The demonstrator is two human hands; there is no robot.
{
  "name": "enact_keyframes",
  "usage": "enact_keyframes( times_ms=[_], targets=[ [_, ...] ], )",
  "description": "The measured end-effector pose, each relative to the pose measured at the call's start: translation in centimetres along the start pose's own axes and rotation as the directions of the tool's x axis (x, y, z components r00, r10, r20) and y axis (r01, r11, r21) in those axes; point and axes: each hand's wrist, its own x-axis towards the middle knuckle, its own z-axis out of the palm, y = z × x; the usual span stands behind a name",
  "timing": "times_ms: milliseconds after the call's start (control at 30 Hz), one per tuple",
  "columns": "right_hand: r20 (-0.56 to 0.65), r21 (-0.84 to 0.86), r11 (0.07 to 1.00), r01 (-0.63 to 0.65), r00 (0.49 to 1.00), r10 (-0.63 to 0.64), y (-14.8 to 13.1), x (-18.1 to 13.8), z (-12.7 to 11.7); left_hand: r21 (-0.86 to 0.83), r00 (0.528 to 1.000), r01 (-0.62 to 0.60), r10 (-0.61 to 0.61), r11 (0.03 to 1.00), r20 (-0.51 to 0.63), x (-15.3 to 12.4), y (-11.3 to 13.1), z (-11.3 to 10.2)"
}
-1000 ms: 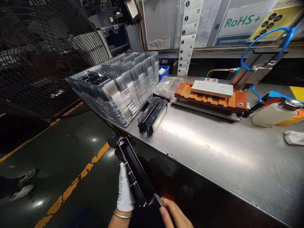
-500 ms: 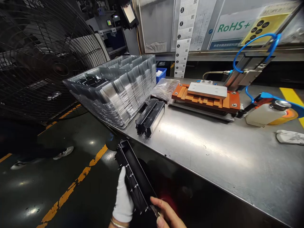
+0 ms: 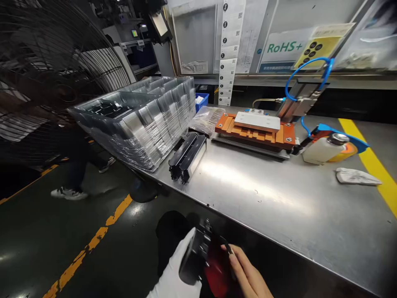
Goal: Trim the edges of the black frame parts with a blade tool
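Holding: a black plastic part [image 3: 194,258] sits low in the view, below the near edge of the steel workbench [image 3: 279,207], off the table and over the floor
Far left: a big floor fan [image 3: 46,82] behind a passing person's legs and sneakers [image 3: 66,193]
Left of bench: stack of clear blister trays [image 3: 139,120], leaning out over the bench corner; if knocked, it could slide off
Beside trays: two more black plastic parts [image 3: 187,157] lying side by side near the table edge
Left hand [image 3: 176,277]: white-gloved, fingers wrapped round the left side of the held part, clamped on it
Right hand [image 3: 248,277]: bare, fingers closed against the part's right end; it seems to pinch a small tool, but blur hides it
Risk: the part is held over open floor, so a loose grip would drop it; a slip of the bare fingers against the part's end could nick them
Mid bench: orange fixture [image 3: 254,132] with a white plate on top
Right: white bottle [image 3: 319,149], then a crumpled white cloth [image 3: 356,177]
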Motion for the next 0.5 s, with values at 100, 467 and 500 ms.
enact_keyframes(
  times_ms=[100, 467, 500],
  targets=[
    [0.103, -0.206, 0.974, 0.091, 0.992, -0.071, -1.4, 0.8, -1.8, 0.460, 0.970, -0.196, 0.240, 0.866, -0.039, 0.3, -1.9, 0.5],
    [0.103, -0.478, 0.800, 0.363, 0.928, -0.359, -1.8, 0.9, -1.2, 0.601, 0.963, -0.149, 0.254, 0.785, -0.093, -0.2, -1.1, 1.3],
    [0.086, -0.474, 0.794, 0.381, 0.917, -0.389, -1.7, 0.9, -1.1, 0.604, 0.965, -0.137, 0.243, 0.785, -0.097, -0.2, -1.1, 1.3]
  ],
)
